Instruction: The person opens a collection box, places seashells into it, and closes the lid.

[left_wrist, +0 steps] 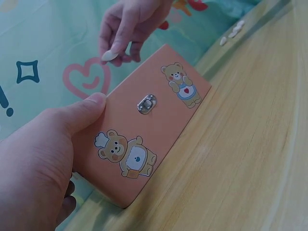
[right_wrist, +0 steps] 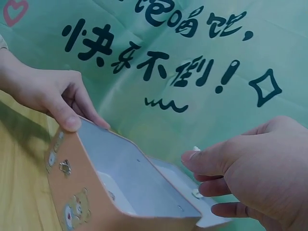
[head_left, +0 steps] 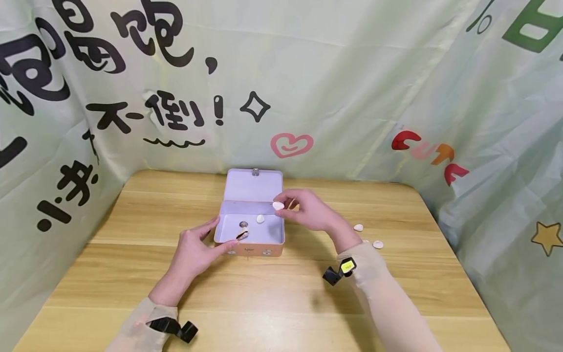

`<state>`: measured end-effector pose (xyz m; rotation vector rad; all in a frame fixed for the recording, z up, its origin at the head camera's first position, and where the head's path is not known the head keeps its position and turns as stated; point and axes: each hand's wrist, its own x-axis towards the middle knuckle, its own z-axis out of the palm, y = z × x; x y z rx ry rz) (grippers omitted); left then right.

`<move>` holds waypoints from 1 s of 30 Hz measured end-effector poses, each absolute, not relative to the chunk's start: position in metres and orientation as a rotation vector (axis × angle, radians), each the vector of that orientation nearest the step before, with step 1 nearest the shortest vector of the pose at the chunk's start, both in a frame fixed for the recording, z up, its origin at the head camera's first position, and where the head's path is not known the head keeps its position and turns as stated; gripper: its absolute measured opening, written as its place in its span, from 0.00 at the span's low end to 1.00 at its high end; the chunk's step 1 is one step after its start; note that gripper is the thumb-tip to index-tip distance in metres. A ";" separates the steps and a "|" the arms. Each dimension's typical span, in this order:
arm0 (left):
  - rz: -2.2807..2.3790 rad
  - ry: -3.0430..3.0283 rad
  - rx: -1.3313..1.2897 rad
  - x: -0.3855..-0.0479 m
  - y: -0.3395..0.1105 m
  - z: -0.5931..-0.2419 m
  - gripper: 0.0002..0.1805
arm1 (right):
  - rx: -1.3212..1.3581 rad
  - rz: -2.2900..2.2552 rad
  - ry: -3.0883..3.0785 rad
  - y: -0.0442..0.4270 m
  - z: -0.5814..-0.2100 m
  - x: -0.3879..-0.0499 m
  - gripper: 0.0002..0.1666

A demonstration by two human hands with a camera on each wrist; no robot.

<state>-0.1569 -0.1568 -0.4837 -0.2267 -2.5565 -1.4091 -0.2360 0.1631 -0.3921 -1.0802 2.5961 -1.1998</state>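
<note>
Right hand (head_left: 303, 209): your fingers pinch a shell (head_left: 278, 206) by the box's right rim.
Left hand (head_left: 196, 250): your fingers grip the box (head_left: 269, 233) at its front left.
Slip: a loose pinch could drop the shell outside.
Tilt: uneven left-hand pressure might tip the box.
Lid (head_left: 253, 186): open behind, likely blocking only the rear.
Tabletop (head_left: 286, 293): your right sleeve (head_left: 369, 269) could brush the loose shells (head_left: 378, 244).
</note>
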 end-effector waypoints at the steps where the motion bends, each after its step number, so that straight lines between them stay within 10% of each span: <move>1: -1.405 -2.556 -0.225 -0.157 -0.157 -0.484 0.51 | -1.087 -1.204 2.585 0.160 -0.392 -0.237 0.13; 30: -1.357 -2.541 -0.249 -0.157 -0.156 -0.483 0.47 | -1.142 -1.049 2.470 0.105 -0.421 -0.253 0.13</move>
